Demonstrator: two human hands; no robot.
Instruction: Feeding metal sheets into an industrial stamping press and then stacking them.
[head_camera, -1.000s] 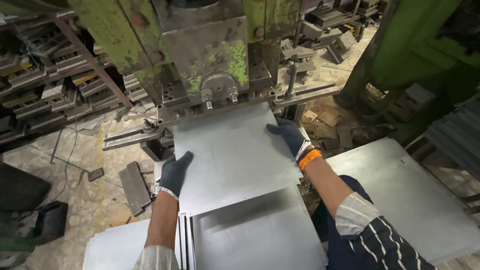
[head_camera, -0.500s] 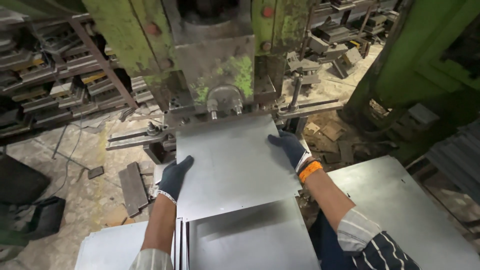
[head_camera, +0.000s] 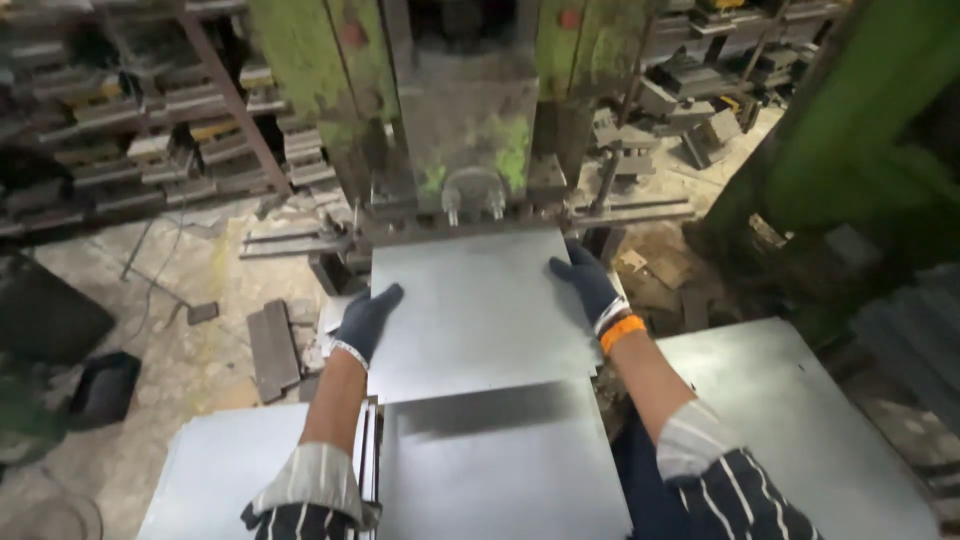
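A flat grey metal sheet (head_camera: 478, 310) lies level in front of the green press machine (head_camera: 470, 110), its far edge at the press opening. My left hand (head_camera: 366, 320), in a dark glove, grips the sheet's left edge. My right hand (head_camera: 588, 283), also gloved with an orange cuff, holds the right edge nearer the far corner. Under the sheet's near edge lies a stack of similar sheets (head_camera: 500, 470).
More metal sheets rest at lower left (head_camera: 220, 470) and at right (head_camera: 790, 420). Racks of metal parts (head_camera: 130, 130) line the left wall. A dark metal bar (head_camera: 272, 350) and scraps lie on the dusty floor. Another green machine frame (head_camera: 850, 140) stands at right.
Both hands have pushed the sheet forward toward the press; its far edge now sits at the press opening.
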